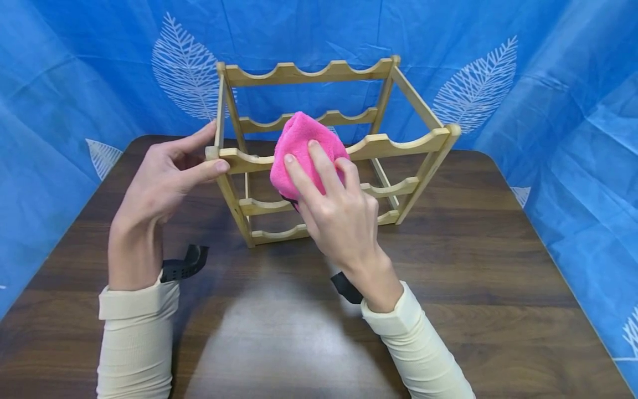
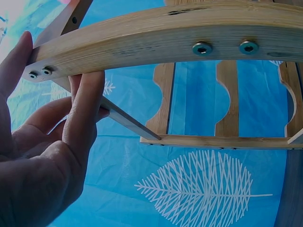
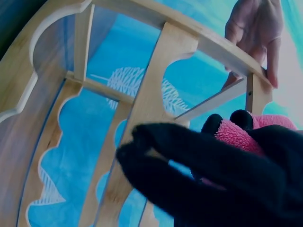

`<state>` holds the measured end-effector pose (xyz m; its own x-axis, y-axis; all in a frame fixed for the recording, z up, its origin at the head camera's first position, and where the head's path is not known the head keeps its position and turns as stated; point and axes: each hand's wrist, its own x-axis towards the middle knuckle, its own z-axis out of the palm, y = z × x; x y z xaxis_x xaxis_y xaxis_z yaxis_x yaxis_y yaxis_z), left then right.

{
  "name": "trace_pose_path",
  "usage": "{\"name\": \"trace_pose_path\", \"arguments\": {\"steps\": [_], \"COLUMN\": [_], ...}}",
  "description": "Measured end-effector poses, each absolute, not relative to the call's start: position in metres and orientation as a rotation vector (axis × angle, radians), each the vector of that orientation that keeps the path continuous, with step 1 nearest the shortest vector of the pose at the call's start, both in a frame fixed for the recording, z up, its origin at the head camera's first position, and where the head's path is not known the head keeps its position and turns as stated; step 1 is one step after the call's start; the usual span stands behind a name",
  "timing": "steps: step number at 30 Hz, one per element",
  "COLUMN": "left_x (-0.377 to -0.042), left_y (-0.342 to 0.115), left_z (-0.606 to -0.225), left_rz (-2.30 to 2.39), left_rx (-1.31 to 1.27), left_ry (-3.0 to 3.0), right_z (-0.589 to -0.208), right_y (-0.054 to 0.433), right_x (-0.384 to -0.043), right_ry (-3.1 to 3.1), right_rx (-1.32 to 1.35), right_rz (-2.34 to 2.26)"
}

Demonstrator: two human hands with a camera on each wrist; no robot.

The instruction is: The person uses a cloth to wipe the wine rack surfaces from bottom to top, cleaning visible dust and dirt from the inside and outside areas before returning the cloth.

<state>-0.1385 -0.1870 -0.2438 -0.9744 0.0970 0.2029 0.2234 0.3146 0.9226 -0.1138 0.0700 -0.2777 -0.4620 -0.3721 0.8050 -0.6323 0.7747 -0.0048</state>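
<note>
A light wooden rack [image 1: 286,74] with scalloped rails stands on the table. At its near left top corner, my left hand [image 1: 154,185] grips the frame, thumb on the front rail and fingers round the side. The left wrist view shows those fingers beneath a post [image 2: 142,49] that has metal bolts. My right hand [image 1: 344,221] holds a fluffy pink cloth [image 1: 294,145] over the top front rail, left of its middle. In the right wrist view the cloth [image 3: 239,137] shows between dark, shadowed fingers, and the left hand [image 3: 255,30] appears at the far corner.
Under the rack is a dark wood-grain table [image 1: 478,266]. A blue curtain [image 1: 309,27] with white leaf prints hangs behind and at both sides. Black straps [image 1: 184,266] circle the wrists below cream sleeves [image 1: 139,338].
</note>
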Motion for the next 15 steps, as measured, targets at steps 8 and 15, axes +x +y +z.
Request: {"name": "trace_pose_path", "arguments": {"steps": [8,15], "left_x": [-0.138,-0.137], "left_y": [-0.188,-0.188], "left_z": [-0.244,-0.243], "left_rz": [-1.703,-1.645], "left_rx": [-0.319,-0.272], "left_ry": [-2.476,-2.515], "right_z": [-0.280,-0.280], "right_y": [0.051,0.043], "right_x": [-0.107,-0.106], "right_ry": [-2.147,-2.219], "right_rx": [0.844,0.878], "right_rz": [0.272,0.310]}}
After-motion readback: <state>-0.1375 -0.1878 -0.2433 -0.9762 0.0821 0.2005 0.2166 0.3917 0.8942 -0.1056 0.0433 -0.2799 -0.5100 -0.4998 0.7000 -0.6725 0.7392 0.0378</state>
